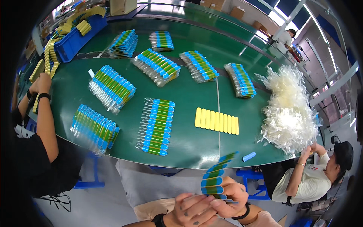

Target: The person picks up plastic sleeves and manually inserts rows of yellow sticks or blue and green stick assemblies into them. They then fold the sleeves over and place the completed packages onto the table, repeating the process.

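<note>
Close to my body, below the table's near edge, I hold a fanned row of blue-and-green nail files (pixel 212 181) with rounded ends. My right hand (pixel 233 195) grips the row from behind, its fingers curled. My left hand (pixel 194 210) pinches the lower end, fingertips meeting the right thumb. Part of the row is hidden by my fingers. On the table ahead lie a row of yellow nail files (pixel 217 121) and a neat column of blue-and-green nail files (pixel 157 126) with clear sleeves sticking out on its left. A small blue piece (pixel 248 156) rests near the table edge.
Several sleeved stacks (pixel 112 87) spread over the green table (pixel 189 151). A heap of clear plastic sleeves (pixel 291 113) stands at right, a blue bin (pixel 81 38) of yellow files at far left. People work at left (pixel 45 125) and right (pixel 308 178); another person (pixel 284 39) is farther back.
</note>
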Available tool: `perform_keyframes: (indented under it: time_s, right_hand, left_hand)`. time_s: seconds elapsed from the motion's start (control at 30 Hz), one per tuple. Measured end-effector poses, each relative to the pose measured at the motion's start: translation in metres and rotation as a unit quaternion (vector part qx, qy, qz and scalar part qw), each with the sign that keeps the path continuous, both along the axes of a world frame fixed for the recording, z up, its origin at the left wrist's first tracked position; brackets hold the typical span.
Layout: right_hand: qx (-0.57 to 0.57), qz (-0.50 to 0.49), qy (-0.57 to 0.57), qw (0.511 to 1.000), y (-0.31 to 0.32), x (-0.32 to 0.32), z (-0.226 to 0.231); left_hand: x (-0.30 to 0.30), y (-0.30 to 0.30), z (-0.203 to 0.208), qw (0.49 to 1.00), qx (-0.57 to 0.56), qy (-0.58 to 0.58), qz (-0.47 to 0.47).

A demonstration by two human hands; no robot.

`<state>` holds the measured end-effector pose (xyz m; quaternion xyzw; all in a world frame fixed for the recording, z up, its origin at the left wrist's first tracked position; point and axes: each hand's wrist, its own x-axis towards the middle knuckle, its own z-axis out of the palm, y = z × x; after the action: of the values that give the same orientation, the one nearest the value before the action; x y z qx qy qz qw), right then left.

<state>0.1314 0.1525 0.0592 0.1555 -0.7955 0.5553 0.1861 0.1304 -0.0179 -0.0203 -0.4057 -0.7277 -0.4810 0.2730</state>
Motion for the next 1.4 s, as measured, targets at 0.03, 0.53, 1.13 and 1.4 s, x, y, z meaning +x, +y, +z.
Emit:
perform_keyframes:
  time_s: [0.03,0.53,1.13,1.4]
  right_hand:
    - [0.005,0.015,-0.028,0.999,0.005,-0.004,0.013]
    - [0.038,0.113,-0.233,0.965,0.099,0.013,0.045]
    - [0.471,0.028,0.075,0.879,0.14,0.005,-0.036]
    - [0.495,-0.141,-0.012,0.857,0.18,0.0,-0.025]
  left_hand:
    - [-0.003,-0.005,0.009,1.0,-0.01,-0.001,-0.011]
    - [-0.087,-0.034,0.062,0.753,-0.167,-0.527,-0.357]
    - [-0.107,-0.001,0.014,0.94,-0.322,0.06,-0.09]
    - [-0.118,-0.004,0.04,0.951,-0.258,-0.058,-0.158]
